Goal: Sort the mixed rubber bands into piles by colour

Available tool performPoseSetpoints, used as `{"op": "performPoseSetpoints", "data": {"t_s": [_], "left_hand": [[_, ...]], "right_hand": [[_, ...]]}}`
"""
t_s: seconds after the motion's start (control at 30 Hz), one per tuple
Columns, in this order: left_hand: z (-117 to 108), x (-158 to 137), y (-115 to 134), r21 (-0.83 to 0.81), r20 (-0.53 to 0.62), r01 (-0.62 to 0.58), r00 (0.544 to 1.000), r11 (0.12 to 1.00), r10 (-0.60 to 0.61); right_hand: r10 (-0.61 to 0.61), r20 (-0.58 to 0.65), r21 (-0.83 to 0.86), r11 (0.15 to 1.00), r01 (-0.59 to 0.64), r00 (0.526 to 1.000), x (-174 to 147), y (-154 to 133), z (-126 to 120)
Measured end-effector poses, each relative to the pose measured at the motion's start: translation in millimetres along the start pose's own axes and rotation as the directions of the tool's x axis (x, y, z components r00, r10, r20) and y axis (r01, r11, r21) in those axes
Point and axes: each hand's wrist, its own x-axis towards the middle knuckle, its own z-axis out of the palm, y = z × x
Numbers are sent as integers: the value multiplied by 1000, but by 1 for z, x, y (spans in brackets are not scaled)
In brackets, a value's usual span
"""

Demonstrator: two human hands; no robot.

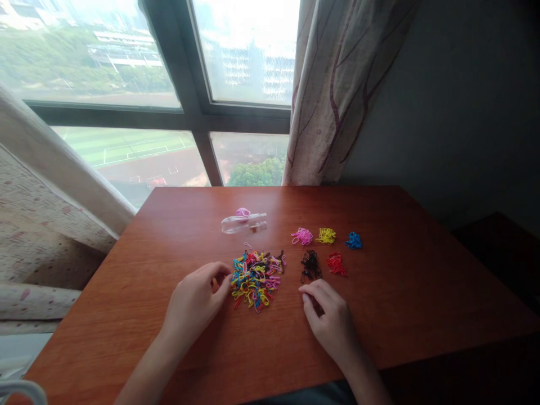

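Observation:
A mixed pile of small coloured safety-pin-like clips (255,281) lies on the wooden table, its colours including yellow, blue, pink, red and black. At the pile's left edge my left hand (200,295) is curled, thumb and forefinger brought together against the clips; what is between the tips is hidden. My right hand (329,318) rests just below the heap of black clips (311,264), its thumb and forefinger pinched close; anything in them is too small to make out. Right of the black heap are red clips (336,264). Behind are pink clips (302,236), yellow clips (326,235) and blue clips (354,240).
A clear plastic bottle-like container (236,224) lies on its side behind the mixed pile, a pink piece (243,212) against it. One loose pale clip (247,246) lies between. The table (422,292) meets a window and curtains (324,95) at the back.

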Motion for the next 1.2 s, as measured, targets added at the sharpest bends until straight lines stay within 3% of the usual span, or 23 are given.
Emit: {"op": "performPoseSetpoints", "data": {"t_s": [0.27,0.4,0.57,0.8,0.97,1.2], "left_hand": [[0,-15,5,-197,-100,-78,993,977,59],[8,-26,23,-331,-51,-108,994,937,96],[24,-38,45,-422,33,-160,981,893,191],[33,-38,52,-431,43,-185,973,883,225],[31,-33,41,-367,-2,-178,982,913,191],[22,-31,26,-301,-40,-201,979,932,198]], "right_hand": [[3,-15,18,1000,-3,1000,0,-2,0],[34,-5,94,995,-34,999,0,-18,9],[42,90,242,968,-62,995,3,-41,22],[21,96,210,977,-41,995,7,-43,17],[36,-3,94,995,-35,999,13,-19,-4],[5,-276,-322,942,-97,961,56,71,-73]]}}
